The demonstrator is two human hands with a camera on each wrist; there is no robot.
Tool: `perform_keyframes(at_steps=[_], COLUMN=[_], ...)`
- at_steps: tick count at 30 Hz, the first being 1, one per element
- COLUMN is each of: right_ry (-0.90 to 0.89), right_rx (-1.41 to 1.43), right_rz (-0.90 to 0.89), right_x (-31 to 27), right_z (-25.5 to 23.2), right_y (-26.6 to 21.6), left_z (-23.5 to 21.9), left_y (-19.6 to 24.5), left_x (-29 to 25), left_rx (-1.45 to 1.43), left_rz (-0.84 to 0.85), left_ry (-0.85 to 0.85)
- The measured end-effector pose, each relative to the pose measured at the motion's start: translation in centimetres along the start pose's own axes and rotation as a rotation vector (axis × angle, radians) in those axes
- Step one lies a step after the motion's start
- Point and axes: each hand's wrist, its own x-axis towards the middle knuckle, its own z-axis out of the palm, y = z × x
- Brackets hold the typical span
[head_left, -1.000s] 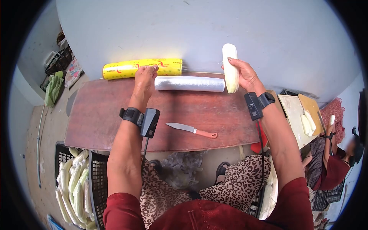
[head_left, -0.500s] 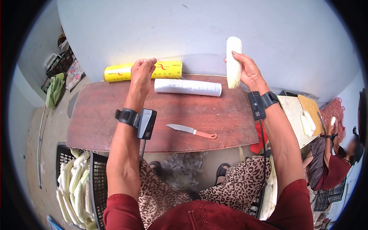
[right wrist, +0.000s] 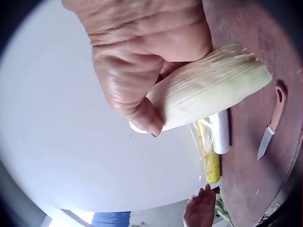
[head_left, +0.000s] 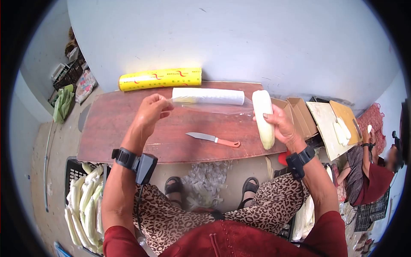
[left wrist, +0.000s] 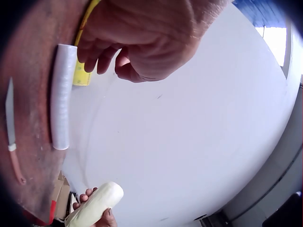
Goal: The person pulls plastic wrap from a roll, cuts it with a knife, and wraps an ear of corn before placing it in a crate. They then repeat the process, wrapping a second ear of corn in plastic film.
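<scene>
The right hand [head_left: 280, 124] grips a pale husked corn cob [head_left: 263, 120], thumb across its front; in the right wrist view the cob [right wrist: 213, 92] lies slantwise under the hand. Clear film [head_left: 214, 109] stretches from the left hand [head_left: 152, 113] towards the cob, in front of the white film roll [head_left: 208, 96]. The left hand pinches the film's edge between thumb and fingers, at the roll's left end. Behind lies a yellow printed roll [head_left: 160, 79]. A knife [head_left: 213, 139] with an orange handle rests on the table.
The reddish table [head_left: 115, 132] stands against a pale wall. Crates of corn [head_left: 85, 201] flank the person's legs. Cardboard [head_left: 295, 118] and a board with cobs [head_left: 332, 128] are at the right, near another person [head_left: 374, 171]. Crumpled film [head_left: 205, 184] lies on the floor.
Both hands have come down and nearer the body from beside the wall, the left also moving leftwards. The film between them now hangs in front of the white roll.
</scene>
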Motion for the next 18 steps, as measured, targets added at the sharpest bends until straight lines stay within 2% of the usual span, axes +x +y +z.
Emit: perform_keyframes(at_steps=[6, 13, 18], right_ry=[-0.031, -0.162, -0.245], right_rx=[-0.05, -0.376, -0.607], right_rz=[0.183, 0.329, 0.336], right_x=[-3.7, -5.0, -4.5], right_z=[0.3, -0.3, -0.2], right_y=[4.1, 8.2, 9.3], left_z=[-1.3, -1.3, -1.7], left_y=[-3.1, -10.6, -11.7], left_x=[-3.9, -5.1, -5.0], left_rx=[0.152, 0.346, 0.34], left_rz=[-0.186, -0.484, -0.463], left_ry=[-0.098, -0.205, -0.177])
